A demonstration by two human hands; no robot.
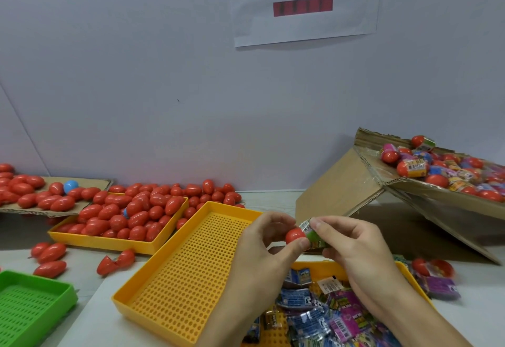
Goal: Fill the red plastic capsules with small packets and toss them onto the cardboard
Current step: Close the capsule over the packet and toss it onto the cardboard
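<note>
My left hand [269, 240] grips a red plastic capsule [294, 235] between thumb and fingers above the trays. My right hand [352, 242] pinches a small green packet [313, 234] that meets the capsule's right end. Several loose packets [314, 319] lie in a yellow tray beneath my wrists. Red capsules [128, 215] fill another yellow tray at the left. A tilted cardboard box flap [410, 185] at the right carries several capsules wrapped in packets [448, 169].
An empty perforated yellow tray [177, 273] sits in the middle and a green tray [30, 305] at the bottom left. More red capsules lie on flat cardboard [90, 181] at the far left and loose on the table. A white wall with a paper sign [303, 5] stands behind.
</note>
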